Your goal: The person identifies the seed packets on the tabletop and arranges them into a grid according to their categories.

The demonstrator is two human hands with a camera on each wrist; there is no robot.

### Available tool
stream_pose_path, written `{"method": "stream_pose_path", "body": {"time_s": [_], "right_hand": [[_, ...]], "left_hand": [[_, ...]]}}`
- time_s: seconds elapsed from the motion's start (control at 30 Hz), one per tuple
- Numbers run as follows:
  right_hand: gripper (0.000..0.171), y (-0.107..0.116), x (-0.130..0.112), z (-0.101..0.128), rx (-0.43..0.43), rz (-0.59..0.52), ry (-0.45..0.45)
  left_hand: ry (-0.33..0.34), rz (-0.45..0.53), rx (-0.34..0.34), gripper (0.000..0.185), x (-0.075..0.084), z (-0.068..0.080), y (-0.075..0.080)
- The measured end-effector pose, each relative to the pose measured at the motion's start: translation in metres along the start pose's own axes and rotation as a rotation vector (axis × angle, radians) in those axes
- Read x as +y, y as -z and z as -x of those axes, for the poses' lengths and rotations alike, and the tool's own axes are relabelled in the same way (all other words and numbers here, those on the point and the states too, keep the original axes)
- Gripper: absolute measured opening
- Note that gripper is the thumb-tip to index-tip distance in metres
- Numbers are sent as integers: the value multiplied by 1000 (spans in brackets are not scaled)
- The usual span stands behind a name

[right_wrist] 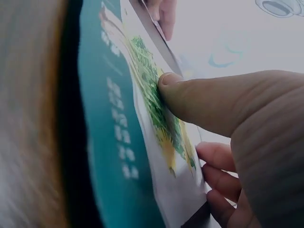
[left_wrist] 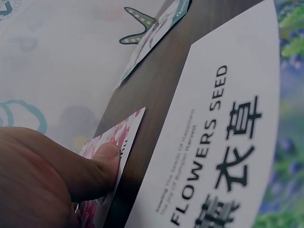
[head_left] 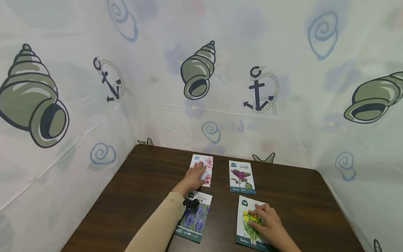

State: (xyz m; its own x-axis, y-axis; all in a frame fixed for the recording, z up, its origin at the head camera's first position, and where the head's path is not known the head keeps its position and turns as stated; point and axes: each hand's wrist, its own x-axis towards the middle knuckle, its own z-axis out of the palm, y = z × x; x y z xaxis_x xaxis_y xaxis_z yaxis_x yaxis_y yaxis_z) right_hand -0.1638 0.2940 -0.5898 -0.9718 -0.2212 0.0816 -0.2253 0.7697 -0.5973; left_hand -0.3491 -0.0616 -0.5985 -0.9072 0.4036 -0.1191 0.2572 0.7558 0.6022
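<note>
1. Four seed packets lie flat on the dark brown table [head_left: 141, 182], arranged two by two at lower centre of the head view.
2. The left hand [head_left: 194, 178] rests on the pink-blossom seed packet [head_left: 206, 171], the upper left packet. Its fingers are extended and flat on the packet face, not clenched. In the left wrist view the thumb [left_wrist: 97, 166] presses on the same packet [left_wrist: 121, 135] near its edge.
3. The lavender seed packet [head_left: 196, 218] lies at lower left, partly under the left forearm and its beige sleeve [head_left: 160, 224]. In the left wrist view this packet [left_wrist: 223, 142] fills the right half of the frame; the print "FLOWERS SEED" is legible.
4. The purple-leaf seed packet [head_left: 241, 176] lies at upper right, apart from both hands.
5. The right hand [head_left: 267, 224] grasps the yellow-flower seed packet [head_left: 247, 227] at lower right. Its fingers are curled over the packet's printed face. In the right wrist view the thumb [right_wrist: 209, 97] bears on the green print of the packet [right_wrist: 114, 142], and the other fingers [right_wrist: 218, 171] curl at its edge.
6. A white curtain [head_left: 283, 42] printed with shells and anchors surrounds the table on the left, top and right of the frame.
</note>
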Motion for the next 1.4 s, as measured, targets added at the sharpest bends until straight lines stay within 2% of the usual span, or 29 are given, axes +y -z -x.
{"method": "stream_pose_path", "body": {"time_s": [0.17,0.4,0.57,0.73,1.0,1.23,1.4], "right_hand": [[22,-3,-4,3,24,-17,44],[30,-5,-3,7,13,-20,89],[35,-4,-5,7,20,7,156],[37,-7,-9,5,29,5,163],[36,-16,-14,7,-13,-30,215],[41,-22,-16,7,36,3,225],[48,-26,-23,10,18,34,260]], "left_hand": [[-33,10,13,74,5,5,2],[-26,18,4,73,12,10,5],[-36,19,8,74,9,5,2],[-25,12,10,75,12,4,5],[-12,-10,9,74,8,3,2],[-20,6,12,74,6,3,2],[-18,-3,21,75,-2,-1,-2]]}}
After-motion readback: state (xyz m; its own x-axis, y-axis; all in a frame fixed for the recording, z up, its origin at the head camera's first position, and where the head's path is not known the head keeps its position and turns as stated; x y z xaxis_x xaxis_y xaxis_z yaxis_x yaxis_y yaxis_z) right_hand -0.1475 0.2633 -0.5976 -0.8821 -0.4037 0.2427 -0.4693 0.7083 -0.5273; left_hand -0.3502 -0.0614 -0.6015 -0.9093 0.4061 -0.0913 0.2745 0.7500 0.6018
